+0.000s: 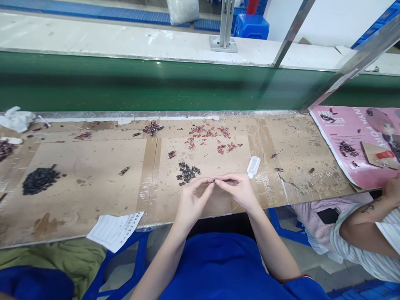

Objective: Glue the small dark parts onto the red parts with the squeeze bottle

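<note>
My left hand (pixel 191 200) and my right hand (pixel 238 189) meet fingertip to fingertip above the near edge of the cardboard-covered bench (pixel 93 183). Between the fingertips they pinch a tiny dark part (pixel 214 180). Just beyond my left hand lies a small pile of black parts (pixel 186 172). Farther back, red-and-black wired pieces (pixel 212 137) are scattered. A small white plastic case (pixel 253 166) lies right of my right hand.
A bigger heap of black parts (pixel 40 180) sits at the left. A printed paper slip (pixel 115 230) hangs over the front edge. The green conveyor belt (pixel 156 83) runs behind the bench. At right, a co-worker's arm (pixel 365 225) rests by a pink poster (pixel 350 141).
</note>
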Demonstrator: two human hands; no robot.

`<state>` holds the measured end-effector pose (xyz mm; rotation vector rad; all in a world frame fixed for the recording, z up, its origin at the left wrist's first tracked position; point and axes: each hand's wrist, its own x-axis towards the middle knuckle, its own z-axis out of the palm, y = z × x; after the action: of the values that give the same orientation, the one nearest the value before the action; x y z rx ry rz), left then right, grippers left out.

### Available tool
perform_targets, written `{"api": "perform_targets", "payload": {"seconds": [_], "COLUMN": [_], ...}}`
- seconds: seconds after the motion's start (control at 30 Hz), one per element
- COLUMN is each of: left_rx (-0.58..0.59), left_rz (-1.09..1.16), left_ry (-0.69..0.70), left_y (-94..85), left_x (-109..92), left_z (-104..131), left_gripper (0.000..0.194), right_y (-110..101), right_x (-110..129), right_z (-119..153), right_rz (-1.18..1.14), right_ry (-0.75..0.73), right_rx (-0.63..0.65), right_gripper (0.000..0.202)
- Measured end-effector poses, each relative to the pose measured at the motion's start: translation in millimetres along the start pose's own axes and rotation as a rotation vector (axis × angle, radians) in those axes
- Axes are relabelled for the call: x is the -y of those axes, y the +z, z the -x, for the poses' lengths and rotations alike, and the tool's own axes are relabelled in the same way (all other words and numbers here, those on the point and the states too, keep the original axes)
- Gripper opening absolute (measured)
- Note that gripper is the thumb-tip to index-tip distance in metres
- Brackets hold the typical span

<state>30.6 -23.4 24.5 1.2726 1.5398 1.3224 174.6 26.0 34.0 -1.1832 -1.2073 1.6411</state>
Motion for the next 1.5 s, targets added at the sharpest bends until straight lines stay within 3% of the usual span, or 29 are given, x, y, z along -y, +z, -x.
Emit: {"api": "perform_targets", "payload": {"seconds": [0.17,0.37,0.43,0.53,0.57,0.63,0.73,0.9,1.03,1.17,1.23,1.4,1.5], "left_rx": [-0.023,0.061,0.051,-0.106,-0.191,-0.303,-0.285,-0.181,-0.183,-0.05,-0.039,-0.06,-0.031], "left_rz": [-0.007,-0.006,-0.035,-0.188,-0.268,-0.45,-0.652,-0.753,-0.797,-0.775,-0.793,-0.866,-0.792], "left_ry": [0.019,0.014,-0.003,-0.025,-0.021,-0.045,-0.098,-0.052,-0.02,0.028,0.036,-0.01,0.004], "left_y": [-1.8,-7.3,-18.5,-49.4,-61.5,-83.2,-100.6,-96.2,-85.0,-70.9,-64.7,-56.5,-55.1], "left_x": [-5.4,-3.7,1.9,14.7,19.6,29.4,41.2,46.0,43.8,47.3,50.3,52.0,49.6], "left_z": [3.2,1.4,-8.7,-34.3,-44.2,-63.3,-84.3,-90.7,-79.8,-69.9,-68.3,-71.9,-74.4], "left_gripper": [0.011,0.011,0.014,0.02,0.022,0.023,0.021,0.02,0.025,0.016,0.014,0.009,0.011], "right_y": [-3.4,-0.3,-6.8,-32.5,-43.4,-63.4,-78.8,-74.3,-77.7,-85.0,-85.1,-76.4,-69.3], "right_x": [0.6,-2.9,1.7,12.7,15.9,19.5,17.8,9.6,3.4,-0.7,-0.3,2.7,1.5], "right_z": [-0.2,6.9,10.8,10.8,8.8,2.4,-9.5,-24.0,-28.1,-25.3,-20.8,-9.6,-8.5], "right_rz": [-0.044,0.04,0.194,0.476,0.551,0.723,0.921,1.028,0.87,0.392,0.197,-0.053,-0.141], "right_ry": [0.018,-0.022,-0.119,-0.245,-0.243,-0.182,-0.048,0.084,0.06,0.047,0.027,-0.005,-0.034], "right_rx": [0.052,0.028,-0.068,-0.395,-0.534,-0.674,-0.65,-0.555,-0.517,-0.421,-0.396,-0.441,-0.493], "right_gripper": [0.018,0.023,0.027,0.038,0.044,0.059,0.066,0.045,0.033,0.029,0.032,0.036,0.04]}}
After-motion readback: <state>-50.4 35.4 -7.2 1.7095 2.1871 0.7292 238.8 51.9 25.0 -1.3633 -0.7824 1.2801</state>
